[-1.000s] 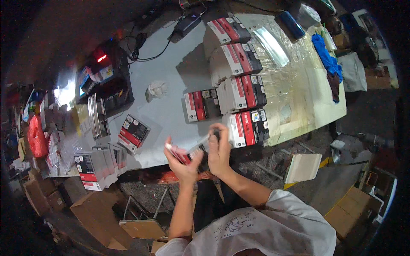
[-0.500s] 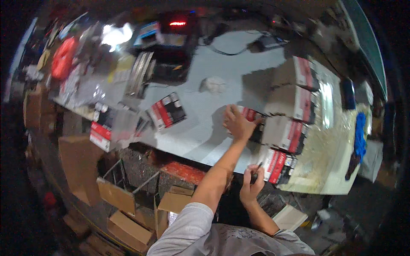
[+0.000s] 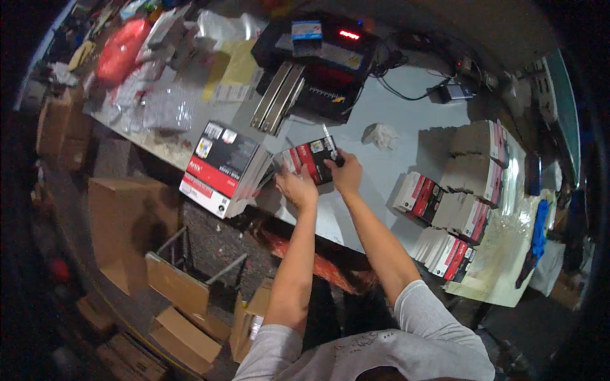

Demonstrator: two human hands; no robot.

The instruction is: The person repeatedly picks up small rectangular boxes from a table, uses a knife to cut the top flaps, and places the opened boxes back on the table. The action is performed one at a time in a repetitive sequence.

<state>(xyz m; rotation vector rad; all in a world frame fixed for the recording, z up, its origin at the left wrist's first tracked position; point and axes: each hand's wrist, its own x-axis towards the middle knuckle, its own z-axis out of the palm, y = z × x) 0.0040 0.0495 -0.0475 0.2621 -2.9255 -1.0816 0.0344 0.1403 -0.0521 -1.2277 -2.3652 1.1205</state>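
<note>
Both of my hands are at a flat black, red and white printed packet (image 3: 306,154) over the middle of the table. My left hand (image 3: 298,188) grips its near left edge, fingers bent over it. My right hand (image 3: 345,173) closes on its right edge, thumb and fingers together. A slim, pale, pen-like stick (image 3: 328,138) stands up by the right fingers; whether they hold it too I cannot tell. Left of my hands, a thick stack of like printed packets (image 3: 213,168) lies at the table's front edge.
Several stacks of these packets (image 3: 469,174) line the right side. Behind my hands are metal bars (image 3: 277,98), a black machine with a red lit display (image 3: 324,70) and a crumpled white wad (image 3: 381,135). Open cardboard boxes (image 3: 184,340) stand on the floor below left.
Both hands have moved left, from the right-hand stacks to the single packet. That packet lay untouched before and is now gripped. The view has also turned, shifting everything in it.
</note>
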